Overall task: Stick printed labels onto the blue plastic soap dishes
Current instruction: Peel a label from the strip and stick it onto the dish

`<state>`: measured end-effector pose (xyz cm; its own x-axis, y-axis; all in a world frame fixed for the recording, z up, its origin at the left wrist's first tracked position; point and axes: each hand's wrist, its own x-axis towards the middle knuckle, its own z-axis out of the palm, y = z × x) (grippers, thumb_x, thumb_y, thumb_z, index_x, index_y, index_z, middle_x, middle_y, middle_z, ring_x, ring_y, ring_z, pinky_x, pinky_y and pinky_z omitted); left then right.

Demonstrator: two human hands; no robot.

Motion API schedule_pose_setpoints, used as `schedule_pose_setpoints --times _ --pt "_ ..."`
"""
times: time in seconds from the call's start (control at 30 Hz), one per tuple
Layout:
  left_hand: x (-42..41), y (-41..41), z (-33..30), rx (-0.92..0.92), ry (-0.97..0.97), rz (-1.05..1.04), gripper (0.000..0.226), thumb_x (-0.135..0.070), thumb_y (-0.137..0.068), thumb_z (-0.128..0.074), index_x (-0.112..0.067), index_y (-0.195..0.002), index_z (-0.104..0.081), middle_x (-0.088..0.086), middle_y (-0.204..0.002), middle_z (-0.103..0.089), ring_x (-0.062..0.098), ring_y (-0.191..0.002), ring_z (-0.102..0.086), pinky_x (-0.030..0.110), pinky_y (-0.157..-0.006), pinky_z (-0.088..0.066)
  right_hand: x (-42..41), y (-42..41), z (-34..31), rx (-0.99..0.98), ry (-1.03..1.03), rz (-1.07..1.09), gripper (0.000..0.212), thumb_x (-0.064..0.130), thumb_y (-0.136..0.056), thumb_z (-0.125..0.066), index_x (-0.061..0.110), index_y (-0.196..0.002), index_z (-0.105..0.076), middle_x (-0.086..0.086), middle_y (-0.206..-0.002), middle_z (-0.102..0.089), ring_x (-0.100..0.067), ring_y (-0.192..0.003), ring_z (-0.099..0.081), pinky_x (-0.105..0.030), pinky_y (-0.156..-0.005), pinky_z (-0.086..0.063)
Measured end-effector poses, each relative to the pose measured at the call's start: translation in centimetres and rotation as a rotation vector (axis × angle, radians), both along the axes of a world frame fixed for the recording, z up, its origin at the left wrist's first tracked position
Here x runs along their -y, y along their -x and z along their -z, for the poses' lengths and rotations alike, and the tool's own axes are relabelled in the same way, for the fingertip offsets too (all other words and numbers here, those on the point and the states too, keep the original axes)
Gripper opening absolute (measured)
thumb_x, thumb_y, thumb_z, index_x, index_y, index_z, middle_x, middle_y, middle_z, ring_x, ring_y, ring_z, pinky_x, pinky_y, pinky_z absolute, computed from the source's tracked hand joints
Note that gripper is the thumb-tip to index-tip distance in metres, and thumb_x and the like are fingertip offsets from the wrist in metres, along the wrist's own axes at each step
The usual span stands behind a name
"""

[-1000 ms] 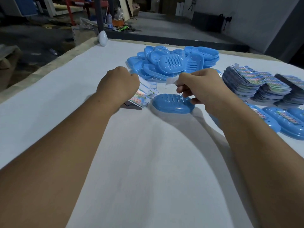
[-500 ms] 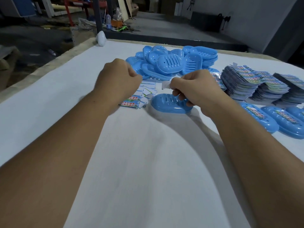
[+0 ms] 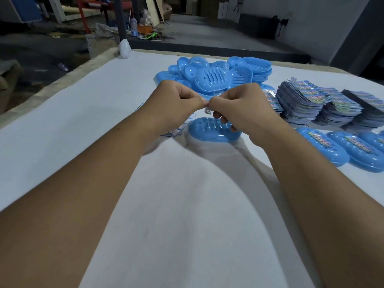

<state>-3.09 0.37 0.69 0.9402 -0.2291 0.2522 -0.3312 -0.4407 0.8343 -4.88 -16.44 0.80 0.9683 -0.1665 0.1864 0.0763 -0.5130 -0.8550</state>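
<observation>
Both hands have met, pinching a label.

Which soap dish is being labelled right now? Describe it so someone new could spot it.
On the white-covered table, look just in front of the big heap of blue soap dishes, under the two hands meeting mid-table. The soap dish lies alone there, slotted side up, partly covered by the right hand. Unlike the labelled dishes to the right, it bears no label.

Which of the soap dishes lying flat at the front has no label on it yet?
The soap dish right under the hands: its slotted top is bare blue. The dishes at the right edge already carry colourful labels.
</observation>
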Motion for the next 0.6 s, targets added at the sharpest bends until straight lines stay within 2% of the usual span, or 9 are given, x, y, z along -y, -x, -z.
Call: schedule_pose_setpoints --times 0.1,0.17,0.23,0.33,0.43,0.5,0.6 --pt "-0.1 -0.1 0.1 -0.005 -0.003 0.006 0.015 -0.033 -0.089 -0.072 -0.031 -0.075 -0.077 0.001 -0.089 -0.077 0.022 -0.097 -0.070 0.041 -0.092 -0.056 0.0 0.0 0.1 0.022 0.002 -0.024 0.021 0.030 -0.076 -0.076 0.012 -0.065 -0.077 -0.012 -0.070 -0.073 -0.008 -0.050 -0.053 -0.020 -0.042 -0.043" --pt "-0.2 -0.3 0.1 -0.010 0.011 -0.008 0.013 -0.034 -0.088 -0.072 -0.029 -0.078 -0.078 -0.005 -0.083 -0.076 0.011 -0.086 -0.069 0.030 -0.083 -0.056 0.0 0.0 0.2 0.050 0.001 -0.055 0.022 0.029 -0.078 -0.077 0.011 -0.067 -0.077 -0.017 -0.076 -0.073 -0.012 -0.054 -0.053 -0.023 -0.044 -0.045" --pt "-0.4 -0.6 0.0 -0.017 0.047 -0.028 0.012 -0.035 -0.088 -0.073 -0.027 -0.082 -0.080 -0.013 -0.072 -0.072 -0.002 -0.071 -0.062 0.021 -0.073 -0.049 0.1 0.1 0.2 0.083 -0.006 -0.098 0.021 0.030 -0.084 -0.077 0.013 -0.072 -0.079 -0.010 -0.077 -0.075 -0.010 -0.055 -0.054 -0.024 -0.045 -0.046" --pt "-0.5 -0.9 0.0 -0.019 0.134 -0.070 0.015 -0.040 -0.087 -0.075 -0.026 -0.082 -0.079 -0.023 -0.053 -0.061 -0.011 -0.053 -0.054 0.018 -0.063 -0.042 0.0 0.1 0.2 0.122 -0.009 -0.128 0.023 0.032 -0.092 -0.073 0.014 -0.081 -0.080 -0.004 -0.079 -0.076 -0.006 -0.055 -0.056 -0.023 -0.044 -0.047" --pt "-0.6 -1.2 0.1 -0.025 0.208 -0.100 0.018 -0.040 -0.083 -0.078 -0.023 -0.078 -0.078 -0.023 -0.048 -0.057 -0.010 -0.048 -0.052 0.011 -0.052 -0.040 0.2 -0.2 0.4 0.107 0.023 -0.059 0.025 0.033 -0.092 -0.072 0.013 -0.078 -0.079 -0.007 -0.078 -0.077 -0.009 -0.055 -0.056 -0.026 -0.048 -0.049" --pt "-0.7 -1.5 0.1 -0.046 0.240 -0.120 0.018 -0.038 -0.082 -0.080 -0.019 -0.081 -0.078 -0.022 -0.048 -0.057 -0.008 -0.047 -0.052 0.014 -0.054 -0.040 0.4 -0.4 0.6 0.060 0.048 0.004 0.031 0.039 -0.090 -0.074 0.013 -0.073 -0.079 -0.007 -0.077 -0.077 -0.010 -0.057 -0.056 -0.029 -0.051 -0.049" --pt "-0.6 -1.9 0.2 -0.076 0.275 -0.131 0.019 -0.037 -0.080 -0.080 -0.018 -0.076 -0.078 -0.019 -0.051 -0.056 -0.003 -0.048 -0.050 0.020 -0.057 -0.040 0.7 -0.4 0.5 0.032 -0.002 0.036 0.034 0.043 -0.088 -0.076 0.013 -0.071 -0.078 -0.005 -0.076 -0.077 -0.006 -0.052 -0.054 -0.022 -0.046 -0.047"
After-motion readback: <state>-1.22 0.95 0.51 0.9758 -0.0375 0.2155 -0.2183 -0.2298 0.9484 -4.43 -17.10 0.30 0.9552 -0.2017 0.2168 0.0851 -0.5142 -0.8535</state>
